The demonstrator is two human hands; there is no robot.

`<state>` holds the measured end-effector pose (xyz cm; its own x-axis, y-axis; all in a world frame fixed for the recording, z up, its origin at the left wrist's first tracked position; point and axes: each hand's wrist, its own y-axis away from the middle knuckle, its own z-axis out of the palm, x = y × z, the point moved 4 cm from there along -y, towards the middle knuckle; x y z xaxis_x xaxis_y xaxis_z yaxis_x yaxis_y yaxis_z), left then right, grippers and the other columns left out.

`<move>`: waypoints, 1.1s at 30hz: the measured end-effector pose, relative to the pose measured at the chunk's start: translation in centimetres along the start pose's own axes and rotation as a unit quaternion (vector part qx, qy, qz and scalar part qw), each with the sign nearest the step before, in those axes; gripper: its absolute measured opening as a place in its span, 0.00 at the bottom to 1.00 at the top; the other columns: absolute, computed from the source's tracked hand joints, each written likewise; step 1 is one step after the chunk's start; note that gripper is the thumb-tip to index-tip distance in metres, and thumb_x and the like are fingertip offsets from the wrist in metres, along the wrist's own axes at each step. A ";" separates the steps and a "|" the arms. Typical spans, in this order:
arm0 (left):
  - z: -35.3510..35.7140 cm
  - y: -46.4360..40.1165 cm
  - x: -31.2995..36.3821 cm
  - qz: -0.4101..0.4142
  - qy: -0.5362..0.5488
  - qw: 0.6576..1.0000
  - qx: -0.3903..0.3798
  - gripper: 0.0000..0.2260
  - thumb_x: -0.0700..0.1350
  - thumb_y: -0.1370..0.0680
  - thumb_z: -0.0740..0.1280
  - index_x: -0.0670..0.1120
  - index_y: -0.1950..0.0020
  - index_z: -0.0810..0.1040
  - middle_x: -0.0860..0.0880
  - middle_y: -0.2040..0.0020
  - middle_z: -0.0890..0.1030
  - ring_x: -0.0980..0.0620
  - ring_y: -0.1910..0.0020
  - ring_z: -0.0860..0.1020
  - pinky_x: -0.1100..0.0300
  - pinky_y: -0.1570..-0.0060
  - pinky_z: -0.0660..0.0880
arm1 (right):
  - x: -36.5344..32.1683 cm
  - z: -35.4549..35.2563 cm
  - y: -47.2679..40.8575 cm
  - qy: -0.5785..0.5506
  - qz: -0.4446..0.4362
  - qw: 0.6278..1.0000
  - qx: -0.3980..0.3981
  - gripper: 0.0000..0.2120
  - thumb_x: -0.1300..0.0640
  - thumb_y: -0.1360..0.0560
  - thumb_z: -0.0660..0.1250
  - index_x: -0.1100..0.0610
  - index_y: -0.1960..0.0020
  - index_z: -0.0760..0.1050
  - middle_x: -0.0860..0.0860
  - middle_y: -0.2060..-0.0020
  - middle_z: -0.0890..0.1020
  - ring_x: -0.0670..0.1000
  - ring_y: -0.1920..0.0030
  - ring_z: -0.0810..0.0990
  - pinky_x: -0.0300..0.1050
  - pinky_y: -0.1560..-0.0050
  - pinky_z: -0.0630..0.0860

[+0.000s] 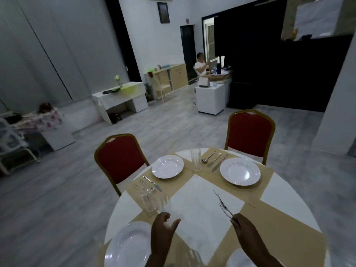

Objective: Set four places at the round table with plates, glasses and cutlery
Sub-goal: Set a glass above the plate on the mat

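Note:
The round white table (200, 193) carries tan placemats and white plates: one far left (167, 166), one far right (240, 171), one near left (128, 245), and part of one at the bottom right (238, 260). My right hand (243, 226) pinches a bundle of cutlery (223, 206) above the table's middle, tips pointing away. My left hand (163, 226) hovers with fingers loosely curled and thumb apart, just behind two blurred glasses (149, 200). Another glass (195, 158) stands between the far plates, next to a spoon, fork and knife (213, 160). More cutlery (149, 185) lies by the far left plate.
Two red chairs with gold frames stand at the far side, one left (119, 160) and one right (250, 132). A glass rim (192, 257) shows at the bottom edge. A seated person (201, 67) works at a desk far behind. Grey floor surrounds the table.

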<state>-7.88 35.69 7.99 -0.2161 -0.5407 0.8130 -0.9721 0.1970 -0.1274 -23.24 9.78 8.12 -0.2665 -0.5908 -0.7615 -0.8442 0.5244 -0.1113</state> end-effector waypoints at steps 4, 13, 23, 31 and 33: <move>0.5 -2.4 -3.6 -0.071 -0.006 0.997 0.030 0.27 0.51 0.34 0.78 0.44 0.41 0.74 0.48 0.47 0.77 0.47 0.47 0.77 0.57 0.48 0.74 | -0.6 1.8 -0.7 0.006 0.007 1.000 -0.020 0.13 0.59 0.21 0.60 0.51 0.64 0.65 0.48 0.68 0.71 0.48 0.59 0.71 0.42 0.62 0.68; 3.8 -8.0 -8.7 -0.158 0.040 0.987 -0.018 0.43 0.51 0.36 0.80 0.38 0.28 0.63 0.40 0.32 0.70 0.42 0.33 0.70 0.47 0.33 0.69 | -1.7 3.9 -2.3 -0.002 0.055 0.998 -0.021 0.09 0.59 0.21 0.60 0.57 0.61 0.70 0.50 0.68 0.73 0.47 0.66 0.72 0.38 0.65 0.66; 4.4 -9.6 -9.1 -0.140 0.046 0.989 -0.017 0.32 0.50 0.34 0.78 0.43 0.36 0.69 0.42 0.39 0.78 0.44 0.40 0.77 0.49 0.38 0.74 | -0.3 5.1 -1.7 -0.005 0.092 0.995 -0.025 0.10 0.58 0.21 0.59 0.57 0.61 0.68 0.50 0.67 0.73 0.49 0.65 0.72 0.43 0.63 0.67; 6.0 -9.9 -2.2 -0.049 0.048 0.996 -0.054 0.24 0.51 0.35 0.79 0.49 0.46 0.71 0.51 0.49 0.80 0.51 0.49 0.79 0.56 0.48 0.77 | 1.1 2.8 -2.3 -0.032 0.092 0.995 -0.007 0.10 0.59 0.21 0.59 0.58 0.61 0.68 0.51 0.67 0.73 0.49 0.65 0.71 0.42 0.64 0.66; 7.6 -10.2 0.5 -0.033 0.067 0.993 -0.094 0.24 0.52 0.35 0.79 0.50 0.45 0.72 0.52 0.47 0.80 0.53 0.48 0.79 0.60 0.48 0.76 | 1.5 1.6 -2.6 -0.044 0.100 0.994 0.006 0.10 0.59 0.21 0.59 0.58 0.61 0.69 0.51 0.67 0.74 0.49 0.65 0.72 0.38 0.64 0.66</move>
<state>1.21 27.23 5.41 -0.1264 -0.4455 0.8863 -0.9469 0.3206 0.0261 -20.67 8.48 6.20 -0.3863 -0.4185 -0.8220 -0.7724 0.6338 0.0403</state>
